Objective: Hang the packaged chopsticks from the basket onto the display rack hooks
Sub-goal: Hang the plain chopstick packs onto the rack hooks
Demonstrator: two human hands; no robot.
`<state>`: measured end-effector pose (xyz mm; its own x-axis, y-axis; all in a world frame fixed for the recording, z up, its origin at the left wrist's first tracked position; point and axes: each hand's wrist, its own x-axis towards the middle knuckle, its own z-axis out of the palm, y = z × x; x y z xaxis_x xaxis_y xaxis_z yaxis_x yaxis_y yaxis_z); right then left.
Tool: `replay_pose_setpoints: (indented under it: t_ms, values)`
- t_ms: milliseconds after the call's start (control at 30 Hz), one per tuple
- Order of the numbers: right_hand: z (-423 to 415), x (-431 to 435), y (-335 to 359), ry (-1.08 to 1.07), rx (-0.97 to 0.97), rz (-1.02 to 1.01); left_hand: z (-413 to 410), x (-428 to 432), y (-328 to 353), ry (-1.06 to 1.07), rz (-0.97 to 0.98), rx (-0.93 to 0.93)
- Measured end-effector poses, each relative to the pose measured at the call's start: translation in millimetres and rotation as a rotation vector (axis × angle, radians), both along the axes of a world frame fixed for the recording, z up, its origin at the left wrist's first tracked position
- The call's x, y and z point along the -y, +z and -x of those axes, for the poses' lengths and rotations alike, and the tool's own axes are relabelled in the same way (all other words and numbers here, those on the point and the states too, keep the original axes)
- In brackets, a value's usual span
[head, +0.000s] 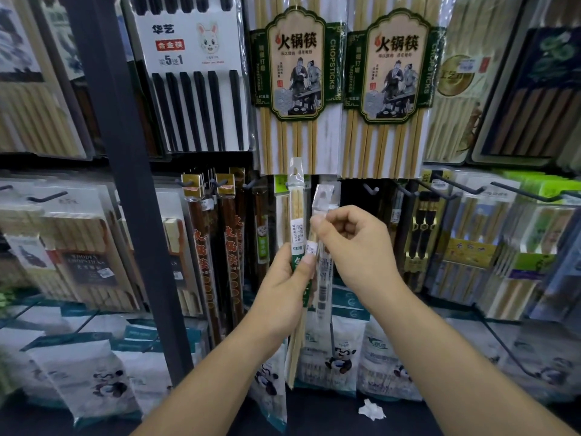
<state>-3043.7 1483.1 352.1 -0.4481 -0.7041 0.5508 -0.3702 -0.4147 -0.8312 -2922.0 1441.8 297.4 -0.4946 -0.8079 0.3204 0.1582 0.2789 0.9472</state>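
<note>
Near the rack hooks (370,189), a left hand (283,287) grips an upright chopstick pack (297,202) while the right hand (355,243) pinches a second pack (323,278) just to its right.

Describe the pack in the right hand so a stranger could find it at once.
Find the two big green-framed bamboo packs at top centre. Just below them, the right hand pinches a slim clear pack. Unlike the green-banded bamboo pack in the left hand beside it, it is see-through and whitish.
</note>
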Motion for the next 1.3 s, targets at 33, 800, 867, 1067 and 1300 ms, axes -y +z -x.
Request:
replay_pose_setpoints:
  t_ms: [33,800,867,1067,1300]
  values:
    - [1.0,-0.3,0.8,-0.013,-0.009,-0.010,0.0,-1.4,0.5,-0.005,0.004,-0.017]
    - [8.4,7.8,8.2,-0.092,0.123,-0.040,-4.4,-1.2,4.4,-0.024,-0.157,-0.067]
    - [9.3,10.4,7.3,-0.109,0.112,-0.042,-3.7,-1.2,4.3,-0.027,-0.154,-0.069]
    - [17.9,23.5,3.6,-0.254,0.023,-0.070,-3.3,1.0,4.5,0.014,-0.136,-0.067]
    - [24.6,27.2,-0.8,-0.300,0.009,-0.101,-6.3,4.8,2.9,0.068,-0.005,-0.012]
